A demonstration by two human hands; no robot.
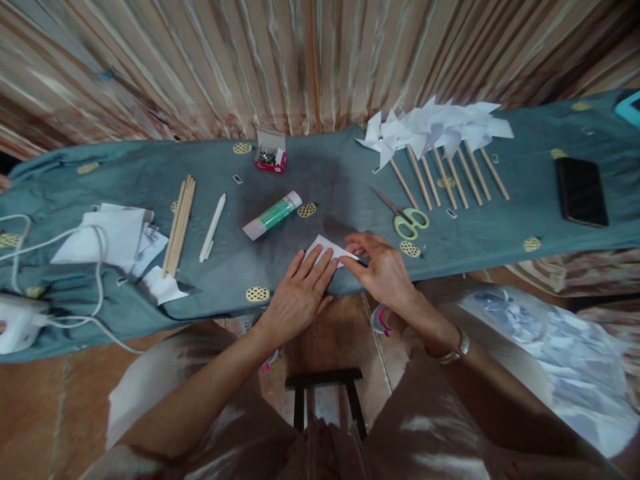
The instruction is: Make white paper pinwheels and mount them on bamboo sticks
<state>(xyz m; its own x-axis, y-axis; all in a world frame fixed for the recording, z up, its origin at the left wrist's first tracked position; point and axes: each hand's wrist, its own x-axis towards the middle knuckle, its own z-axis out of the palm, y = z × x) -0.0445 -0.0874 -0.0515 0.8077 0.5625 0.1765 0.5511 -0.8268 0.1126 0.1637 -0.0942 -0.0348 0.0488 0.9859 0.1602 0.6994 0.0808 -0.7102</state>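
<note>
A small folded piece of white paper [321, 243] lies on the cloth near the table's front edge. My left hand [299, 288] rests flat across it, fingers stretched out. At the paper's right corner, my right hand [381, 268] has its thumb and fingers pinched together on it. Just beyond the paper lies a glue stick [273, 215] with a green label. Green-handled scissors [406, 217] sit to the right, points facing away from me. On the left are a white pen [214, 227] and several wooden sticks [180, 227].
Several paper pinwheels [430, 130] on sticks lie at the back right, left of a dark phone [581, 191]. A red box of metal pins [271, 157] stands at the back. Paper sheets [107, 237] and a white cable [101, 280] are left. A stool [324, 380] stands below.
</note>
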